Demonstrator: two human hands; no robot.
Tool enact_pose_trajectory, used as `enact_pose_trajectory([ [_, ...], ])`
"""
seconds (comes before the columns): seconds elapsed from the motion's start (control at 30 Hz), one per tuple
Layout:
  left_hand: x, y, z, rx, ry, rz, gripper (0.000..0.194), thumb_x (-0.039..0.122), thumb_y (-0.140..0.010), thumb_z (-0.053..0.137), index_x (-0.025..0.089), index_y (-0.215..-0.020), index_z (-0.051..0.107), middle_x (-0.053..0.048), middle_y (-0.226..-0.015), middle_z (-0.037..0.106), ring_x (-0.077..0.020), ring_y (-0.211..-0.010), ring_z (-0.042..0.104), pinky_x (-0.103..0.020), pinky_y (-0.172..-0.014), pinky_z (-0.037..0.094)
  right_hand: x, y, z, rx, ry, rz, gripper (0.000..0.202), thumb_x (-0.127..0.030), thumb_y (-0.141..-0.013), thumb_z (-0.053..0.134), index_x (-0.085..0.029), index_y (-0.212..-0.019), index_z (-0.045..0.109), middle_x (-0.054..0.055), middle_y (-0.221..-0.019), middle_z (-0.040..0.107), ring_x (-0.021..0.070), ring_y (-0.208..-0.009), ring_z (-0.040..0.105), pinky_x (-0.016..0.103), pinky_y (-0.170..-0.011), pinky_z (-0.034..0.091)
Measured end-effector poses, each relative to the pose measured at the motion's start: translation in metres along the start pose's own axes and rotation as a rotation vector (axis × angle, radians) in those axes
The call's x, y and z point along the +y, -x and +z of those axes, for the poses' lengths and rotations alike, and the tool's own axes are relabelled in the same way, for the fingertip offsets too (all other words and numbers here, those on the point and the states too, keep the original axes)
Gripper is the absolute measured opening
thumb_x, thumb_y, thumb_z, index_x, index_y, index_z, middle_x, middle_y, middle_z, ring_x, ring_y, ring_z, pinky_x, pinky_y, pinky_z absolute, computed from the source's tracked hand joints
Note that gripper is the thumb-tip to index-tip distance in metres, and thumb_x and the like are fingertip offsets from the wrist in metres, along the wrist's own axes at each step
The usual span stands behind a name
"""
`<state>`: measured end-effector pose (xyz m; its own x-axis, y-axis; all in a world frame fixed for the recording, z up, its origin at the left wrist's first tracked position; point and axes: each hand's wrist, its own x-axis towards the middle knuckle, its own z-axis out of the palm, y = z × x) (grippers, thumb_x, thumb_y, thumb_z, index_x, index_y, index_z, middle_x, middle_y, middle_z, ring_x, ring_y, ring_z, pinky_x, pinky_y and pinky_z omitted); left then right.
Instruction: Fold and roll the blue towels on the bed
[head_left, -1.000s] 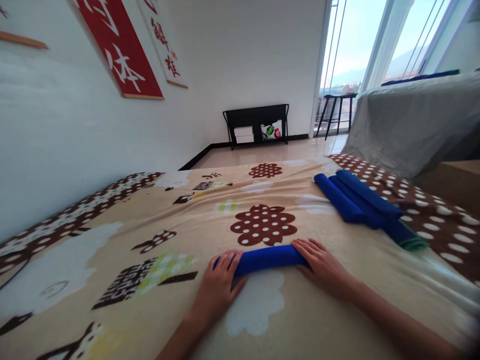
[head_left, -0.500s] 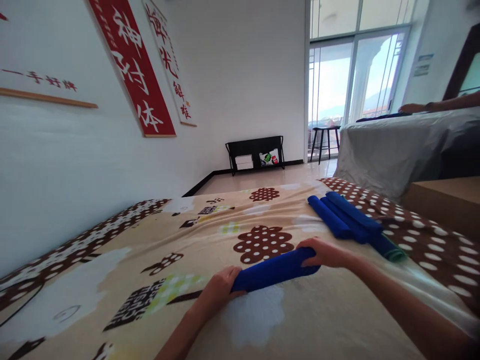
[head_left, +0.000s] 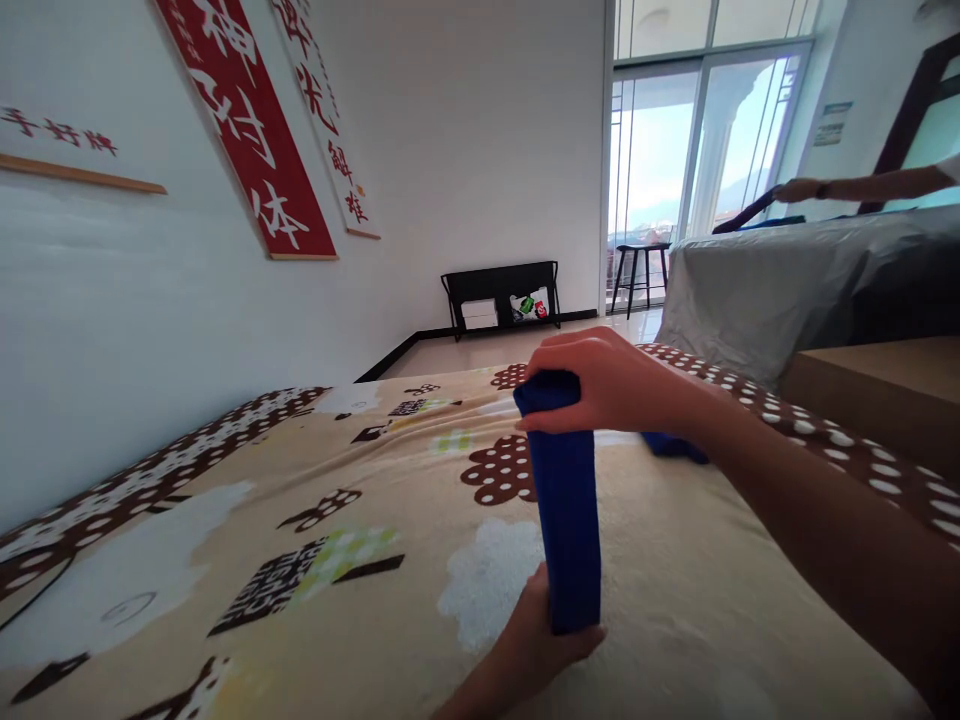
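A blue rolled or folded cloth (head_left: 570,520) stands nearly upright between my two hands. My right hand (head_left: 600,380) grips its top end, thumb on the near side and fingers over the far edge. My left hand (head_left: 536,630) holds the bottom end, with the thumb showing below it. Beneath lies a beige patterned blanket (head_left: 360,590) with brown dotted shapes. More blue cloth (head_left: 675,447) rests on the blanket to the right, mostly hidden behind my right hand and forearm.
A grey-covered table (head_left: 739,290) stands at the back right, where another person's hand (head_left: 799,190) lifts dark cloth. Near it are a brown box-like surface (head_left: 885,370) and a black stool (head_left: 637,275). A low black rack (head_left: 499,290) stands by the far wall.
The held blue cloth has turned from lying level to nearly upright; my right hand rose and my left moved right and down. The other person's hand has raised some dark cloth.
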<state>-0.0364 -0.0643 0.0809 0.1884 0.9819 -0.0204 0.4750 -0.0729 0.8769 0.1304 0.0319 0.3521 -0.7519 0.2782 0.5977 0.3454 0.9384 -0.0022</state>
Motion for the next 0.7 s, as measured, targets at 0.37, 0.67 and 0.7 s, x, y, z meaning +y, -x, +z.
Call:
enact_pose_trajectory([
  [0.37,-0.005,-0.017,0.006,0.207,-0.189,-0.150,0.034,0.020,-0.059,0.075,0.018,-0.091,0.063,-0.007,-0.103,0.062,-0.0281,-0.102,0.052,-0.046,-0.100,0.029,-0.032,0.005,0.010,-0.153,0.020,-0.040,0.030,-0.045,-0.087,0.063,-0.015,-0.089,0.062,0.002,-0.083,0.057,0.0126,-0.072,0.051,0.026,-0.065,0.034],
  [0.67,-0.008,-0.013,0.005,0.203,-0.230,-0.172,0.043,0.030,-0.053,0.081,0.021,-0.092,0.066,-0.005,-0.107,0.063,-0.0278,-0.106,0.050,-0.044,-0.102,0.022,-0.029,0.006,0.019,-0.121,0.043,-0.007,0.032,-0.048,-0.087,0.062,-0.016,-0.089,0.060,0.002,-0.085,0.057,0.0125,-0.072,0.051,0.026,-0.064,0.033],
  [0.7,-0.008,-0.012,0.006,0.195,-0.236,-0.170,0.039,0.029,-0.054,0.080,0.021,-0.090,0.066,-0.004,-0.106,0.063,-0.0276,-0.105,0.051,-0.044,-0.101,0.022,-0.029,0.006,0.020,-0.130,0.044,-0.016,0.031,-0.047,-0.087,0.062,-0.016,-0.088,0.059,0.002,-0.085,0.057,0.0124,-0.072,0.051,0.026,-0.063,0.032],
])
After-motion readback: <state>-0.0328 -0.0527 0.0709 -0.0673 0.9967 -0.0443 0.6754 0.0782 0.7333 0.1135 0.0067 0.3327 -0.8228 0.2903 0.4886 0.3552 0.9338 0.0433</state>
